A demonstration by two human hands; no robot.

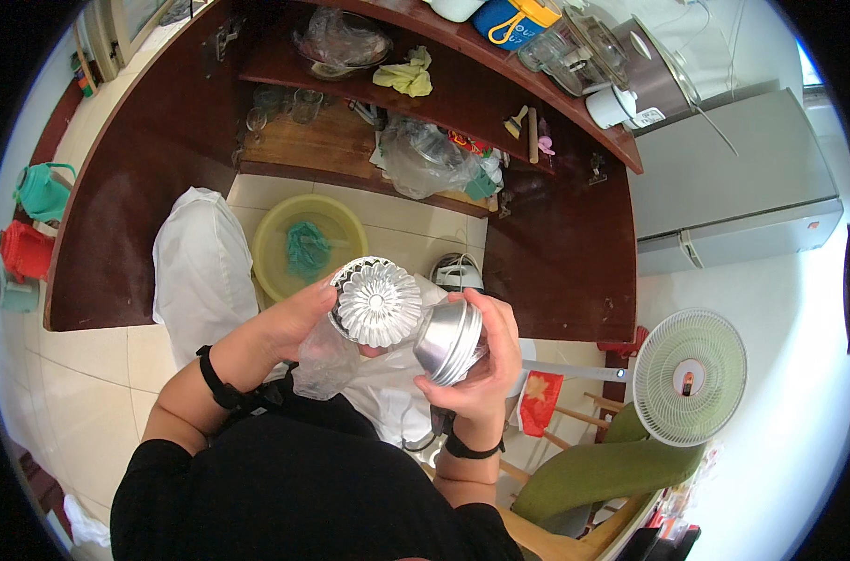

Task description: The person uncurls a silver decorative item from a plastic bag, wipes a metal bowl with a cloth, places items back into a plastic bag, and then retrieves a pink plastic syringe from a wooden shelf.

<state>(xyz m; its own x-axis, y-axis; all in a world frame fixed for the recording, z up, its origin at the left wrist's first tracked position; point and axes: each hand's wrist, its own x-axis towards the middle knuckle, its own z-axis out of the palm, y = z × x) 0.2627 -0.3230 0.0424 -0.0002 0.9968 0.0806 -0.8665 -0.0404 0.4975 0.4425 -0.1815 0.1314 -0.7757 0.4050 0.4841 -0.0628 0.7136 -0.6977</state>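
My left hand (309,315) grips a fluted, shiny metal mould (377,301), its ribbed face turned up to the camera; a crumpled clear plastic bag (327,361) hangs beneath that hand. In my right hand (491,350) is a stack of smooth metal cups (447,340), nested and tilted, close beside the mould. Whether the two metal pieces touch I cannot tell. Both hands are above my lap. Beyond them on the floor stands a yellow basin (262,242) with a green plastic bag (307,249) in it.
An open dark wood cabinet (565,259) surrounds the space ahead; its shelves hold glasses (306,105), plastic bags (425,158) and a yellow cloth (405,73). A white appliance (459,273) sits on the floor. To the right are a fan (690,379), a green chair (600,470) and a refrigerator (740,175).
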